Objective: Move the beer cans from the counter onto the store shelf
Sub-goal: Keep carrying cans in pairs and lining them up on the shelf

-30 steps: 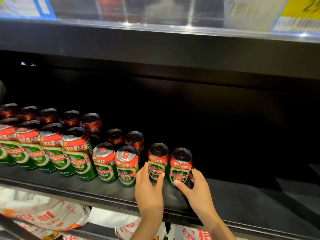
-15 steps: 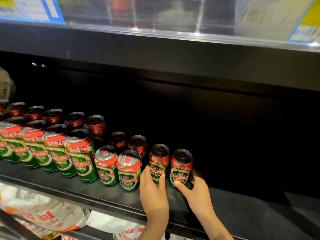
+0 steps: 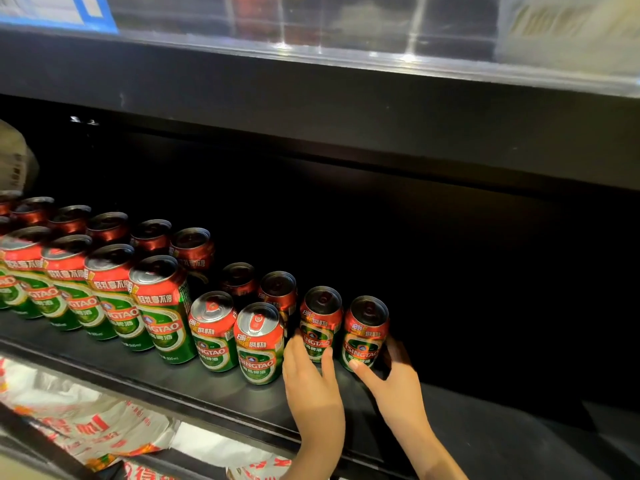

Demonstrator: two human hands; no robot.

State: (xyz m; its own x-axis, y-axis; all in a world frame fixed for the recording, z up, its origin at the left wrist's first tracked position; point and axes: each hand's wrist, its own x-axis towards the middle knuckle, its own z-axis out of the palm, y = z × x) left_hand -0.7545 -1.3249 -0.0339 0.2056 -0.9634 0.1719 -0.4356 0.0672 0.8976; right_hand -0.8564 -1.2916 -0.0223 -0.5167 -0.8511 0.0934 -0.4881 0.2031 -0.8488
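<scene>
Both hands are on the black store shelf (image 3: 467, 424), each on its own short Tsingtao can. The left hand (image 3: 313, 379) wraps the lower body of the left short can (image 3: 320, 323), fingers curled round its left side and the thumb pressing its front. The right hand (image 3: 398, 379) cups the right short can (image 3: 366, 332), thumb tip on the green label low at the front, fingers reaching round the right side behind it. Both cans stand upright on the shelf, just beside each other, red tops and green bellies facing out. To their left, two more short cans (image 3: 239, 336) stand at the front edge, with two darker ones (image 3: 258, 285) in the shadow behind them. Further left runs a row of tall Tsingtao cans (image 3: 114, 292), packed side by side, with a second row (image 3: 107, 225) behind them in the gloom. To the right of the hands the shelf is bare dark surface. Overhead, a clear plastic price rail (image 3: 381, 53) catches the light, a blue-edged label (image 3: 55, 12) at its left end. Below the shelf lip lie red-and-white printed bags (image 3: 86, 424)
</scene>
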